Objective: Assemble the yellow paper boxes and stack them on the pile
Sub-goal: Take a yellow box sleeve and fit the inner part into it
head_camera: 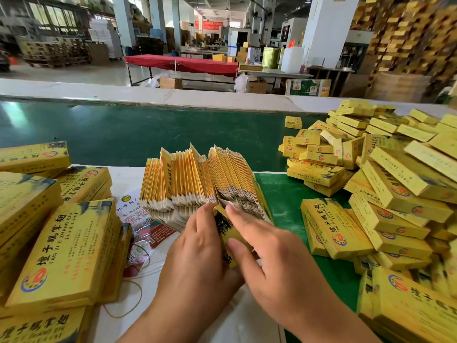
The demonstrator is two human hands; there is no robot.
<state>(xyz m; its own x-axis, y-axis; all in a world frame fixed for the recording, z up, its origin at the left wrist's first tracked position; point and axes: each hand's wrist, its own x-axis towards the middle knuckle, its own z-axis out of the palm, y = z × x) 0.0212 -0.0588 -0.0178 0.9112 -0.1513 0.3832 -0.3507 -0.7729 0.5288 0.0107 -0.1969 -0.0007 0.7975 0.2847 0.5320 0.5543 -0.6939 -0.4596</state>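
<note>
A single yellow paper box [228, 233], flat or part-folded (hard to tell, mostly hidden), is held between both hands at the near middle of the tabletop [279, 194]. The left hand [197, 253] is wrapped on its left side, fingers [202, 214] curled over the top edge. The right hand [269, 251] is pressed on its right face, fingers narrow, forefinger tip at the top corner and thumb lower on the printed face. Both hands are closed on the box.

Just behind the hands, a fanned stack of flat blanks [197, 179] is stood on edge, touching or nearly touching the held box. Under the stack and hands a white printed sheet [138, 224] is laid, with rubber bands [128, 298] loose on it.

To the right, a loose pile of assembled boxes [385, 174] is heaped on the green surface, boxes tilted and overlapping. One assembled box [333, 226] is lying flat just beside the right hand, at the near foot of the pile. One small box [293, 122] is set apart on the dark green belt [123, 134] beyond.

To the left, bundled stacks of larger flat boxes [61, 246] are piled, printed faces up.
</note>
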